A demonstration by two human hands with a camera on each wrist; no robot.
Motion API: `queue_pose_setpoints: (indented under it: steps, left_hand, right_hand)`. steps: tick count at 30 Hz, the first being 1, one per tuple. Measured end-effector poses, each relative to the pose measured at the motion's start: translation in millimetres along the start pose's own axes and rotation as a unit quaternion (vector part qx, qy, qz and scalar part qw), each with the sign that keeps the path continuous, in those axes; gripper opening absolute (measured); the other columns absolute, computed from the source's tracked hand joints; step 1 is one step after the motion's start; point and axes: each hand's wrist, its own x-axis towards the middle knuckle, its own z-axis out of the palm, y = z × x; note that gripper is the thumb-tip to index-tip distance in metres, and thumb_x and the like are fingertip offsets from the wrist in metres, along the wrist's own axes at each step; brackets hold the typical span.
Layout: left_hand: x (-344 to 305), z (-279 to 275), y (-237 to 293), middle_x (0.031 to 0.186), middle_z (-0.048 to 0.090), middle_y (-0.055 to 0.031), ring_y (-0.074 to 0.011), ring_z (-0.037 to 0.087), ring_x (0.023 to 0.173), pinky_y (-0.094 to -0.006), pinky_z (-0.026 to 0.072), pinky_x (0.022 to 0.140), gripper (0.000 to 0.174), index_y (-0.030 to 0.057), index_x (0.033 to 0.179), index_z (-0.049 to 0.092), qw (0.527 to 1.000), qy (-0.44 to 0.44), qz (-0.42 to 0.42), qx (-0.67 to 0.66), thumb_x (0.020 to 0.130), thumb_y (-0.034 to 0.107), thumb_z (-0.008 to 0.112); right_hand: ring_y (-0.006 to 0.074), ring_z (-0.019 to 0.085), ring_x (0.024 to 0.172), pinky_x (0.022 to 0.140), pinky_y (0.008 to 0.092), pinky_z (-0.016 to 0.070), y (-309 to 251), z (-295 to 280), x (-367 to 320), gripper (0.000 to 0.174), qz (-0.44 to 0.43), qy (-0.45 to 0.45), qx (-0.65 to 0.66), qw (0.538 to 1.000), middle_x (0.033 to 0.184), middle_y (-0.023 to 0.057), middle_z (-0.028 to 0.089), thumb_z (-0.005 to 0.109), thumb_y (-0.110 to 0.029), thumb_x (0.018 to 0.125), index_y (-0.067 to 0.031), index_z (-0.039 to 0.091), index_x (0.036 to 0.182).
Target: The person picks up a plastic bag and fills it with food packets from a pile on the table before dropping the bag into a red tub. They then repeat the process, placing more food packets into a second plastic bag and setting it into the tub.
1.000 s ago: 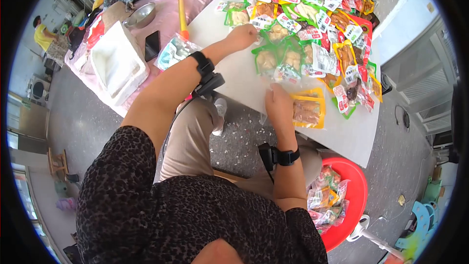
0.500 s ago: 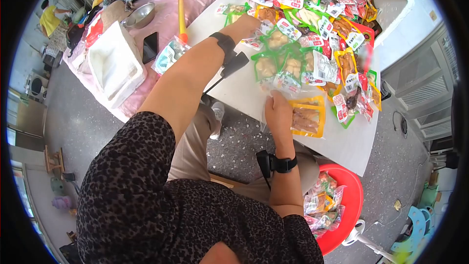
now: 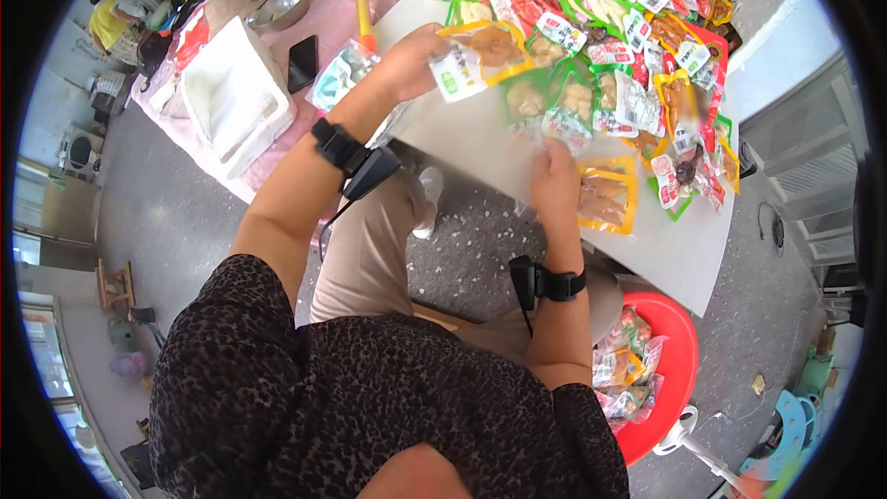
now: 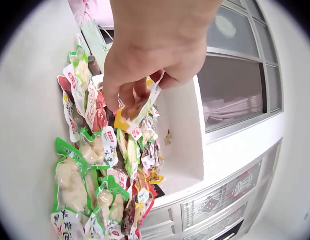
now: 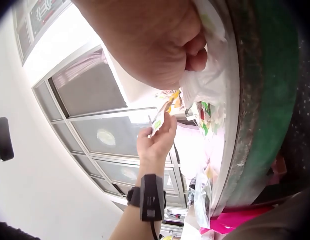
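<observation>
"Where is the packet (image 3: 479, 60) held?"
"By the left hand (image 3: 413, 63), pinched between thumb and fingers, above the table (image 3: 462, 139), at the left side of the pile (image 3: 605, 9)."
"And the right hand (image 3: 554, 183)?"
"Its fingers are curled on the clear bag (image 5: 202, 84), by the table's near edge. Bare table is seen between both hands."

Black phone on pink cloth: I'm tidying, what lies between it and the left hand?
In the head view, a partly teal plastic bag lies between phone and left hand.
</observation>
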Motion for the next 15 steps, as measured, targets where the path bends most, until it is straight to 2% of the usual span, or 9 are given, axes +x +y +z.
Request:
queue_pose_setpoints:
  steps: [3,6,8,13,15]
  left_hand:
    - [-44.3,4.4,-3.2,0.099,0.050,-0.0168,-0.0269,0.053,0.088,-0.0401,0.0428,0.079,0.029,0.0004,0.096,0.039,0.998,-0.009,-0.063,-0.018,0.067,0.001,0.043]
    - [-73.7,15.1,-12.7,0.097,0.052,-0.0177,-0.0293,0.056,0.080,-0.0413,0.0460,0.074,0.027,0.0026,0.092,0.040,0.992,-0.018,-0.107,-0.058,0.066,0.002,0.045]
    - [-80.9,18.3,-23.5,0.097,0.052,-0.0177,-0.0286,0.056,0.081,-0.0406,0.0459,0.074,0.027,0.0025,0.092,0.041,0.989,-0.032,-0.128,-0.061,0.066,0.001,0.045]
    - [-81.9,40.3,-35.7,0.097,0.052,-0.0173,-0.0263,0.053,0.089,-0.0385,0.0430,0.079,0.022,0.0015,0.094,0.040,0.990,0.027,-0.136,-0.031,0.073,0.002,0.043]
    - [-77.8,42.7,-43.2,0.097,0.052,-0.0167,-0.0265,0.053,0.089,-0.0388,0.0426,0.080,0.024,0.0010,0.097,0.040,0.990,0.023,-0.136,-0.041,0.073,0.001,0.043]
  right_hand:
    - [0.0318,0.052,0.067,0.061,0.0352,0.0411,-11.1,-11.2,4.3,0.019,0.018,0.001,-0.008,1.000,0.073,0.0180,0.054,0.049,-0.010,0.074,0.0013,0.050,0.089]
    - [0.0304,0.052,0.066,0.061,0.0338,0.0410,-10.9,-12.0,3.5,0.019,0.021,0.021,0.041,0.999,0.072,0.0170,0.053,0.049,-0.009,0.074,0.0019,0.050,0.090]
    - [0.0300,0.052,0.066,0.060,0.0338,0.0410,-15.2,-14.8,2.7,0.020,0.007,0.025,0.043,0.999,0.073,0.0170,0.054,0.049,-0.009,0.074,0.0021,0.049,0.090]
    - [0.0303,0.053,0.067,0.060,0.0341,0.0411,-33.3,-24.3,2.3,0.020,0.020,-0.002,0.046,0.999,0.074,0.0173,0.054,0.049,-0.009,0.074,0.0019,0.049,0.091]
    - [0.0312,0.053,0.068,0.060,0.0350,0.0413,-33.3,-26.4,2.4,0.020,0.001,-0.025,0.000,1.000,0.075,0.0176,0.054,0.049,-0.009,0.074,0.0017,0.049,0.091]
